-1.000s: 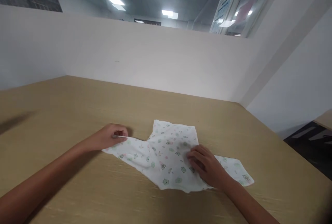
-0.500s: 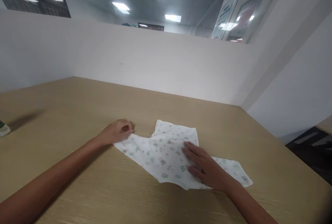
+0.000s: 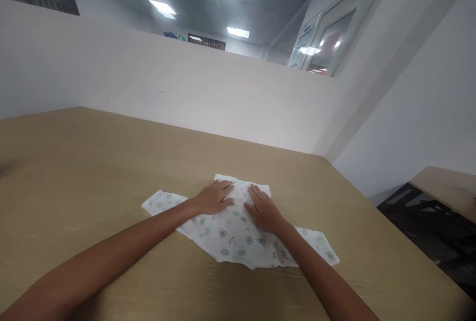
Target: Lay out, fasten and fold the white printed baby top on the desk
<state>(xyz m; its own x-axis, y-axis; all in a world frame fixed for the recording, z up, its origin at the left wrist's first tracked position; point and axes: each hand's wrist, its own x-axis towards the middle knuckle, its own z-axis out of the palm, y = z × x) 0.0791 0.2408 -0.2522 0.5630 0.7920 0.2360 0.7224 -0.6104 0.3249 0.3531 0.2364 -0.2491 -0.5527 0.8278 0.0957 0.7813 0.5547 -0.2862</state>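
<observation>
A small white baby garment (image 3: 234, 237), printed with little green and pink animal figures, lies flat on the table. One sleeve-like end points left and the other right, and a squarish part reaches toward the far side. My left hand (image 3: 213, 197) rests palm down on the left of that squarish part, fingers stretched out. On its right side my right hand (image 3: 265, 209) also lies flat, fingers extended. Both hands press on the fabric without gripping it. My forearms cover parts of both sleeve-like ends.
The light wooden table (image 3: 122, 157) runs back to a low white partition (image 3: 208, 98). A white wall (image 3: 416, 93) stands at the right. Past the table's right edge are another wooden surface (image 3: 449, 189) and a dark frame beneath it.
My left hand has left the garment's left end and now lies flat on its upper part. My right hand has slid up toward the far edge. The view has turned slightly right.
</observation>
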